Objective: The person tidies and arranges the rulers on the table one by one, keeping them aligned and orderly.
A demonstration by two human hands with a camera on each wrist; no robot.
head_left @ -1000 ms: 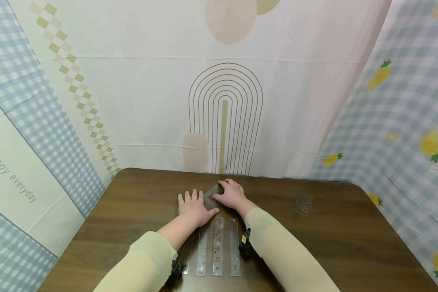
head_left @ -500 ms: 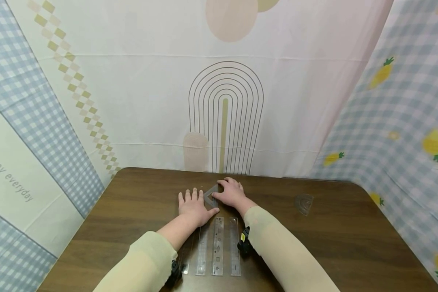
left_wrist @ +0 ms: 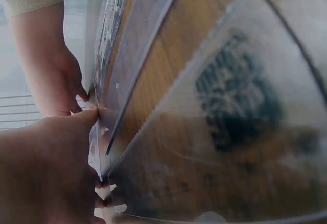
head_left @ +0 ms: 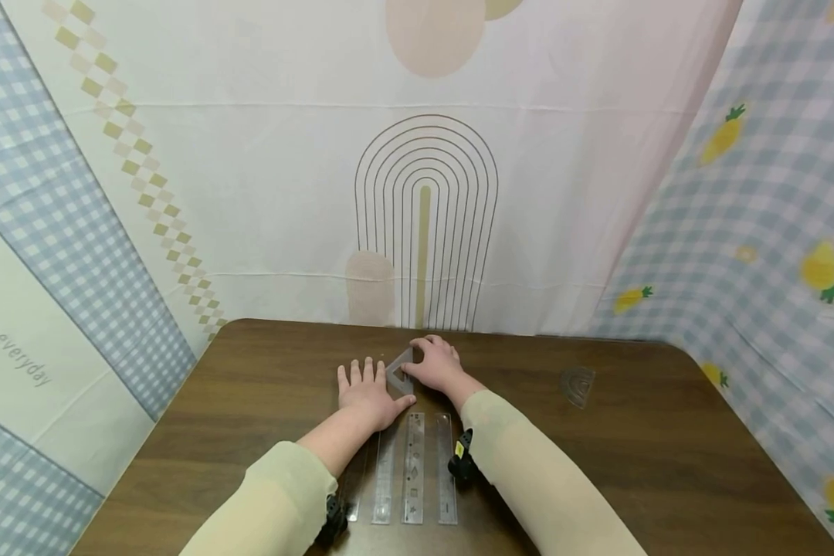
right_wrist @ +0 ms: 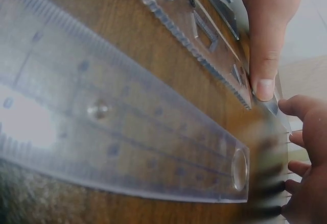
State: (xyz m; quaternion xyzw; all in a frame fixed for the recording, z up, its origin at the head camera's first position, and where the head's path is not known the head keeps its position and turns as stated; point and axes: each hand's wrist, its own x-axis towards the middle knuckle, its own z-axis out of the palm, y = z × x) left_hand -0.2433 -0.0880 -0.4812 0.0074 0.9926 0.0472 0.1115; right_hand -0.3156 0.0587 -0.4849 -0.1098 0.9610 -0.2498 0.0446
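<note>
A clear triangular set square (head_left: 393,380) lies near the back of the brown table, between the two hands. My left hand (head_left: 368,401) rests flat just left of it with fingers spread; its thumb (right_wrist: 264,89) reaches to the near corner. From the right, my right hand (head_left: 439,366) holds the set square, thumb over its middle and index finger by the far corner, covering its right side. Toward me lie upright-running clear rulers: a plain one (head_left: 384,480), one with cut-out shapes (head_left: 413,469) and another (head_left: 446,479) beside the right wrist.
One more clear strip (head_left: 353,510) shows partly beneath the left forearm. A clear protractor (head_left: 578,386) lies at the right on the table (head_left: 667,448). Behind the table's back edge hangs a white printed cloth (head_left: 285,193), with checked cloth (head_left: 723,247) at the right.
The whole view shifts slightly as the head moves. Both hands and the set square stay practically in place.
</note>
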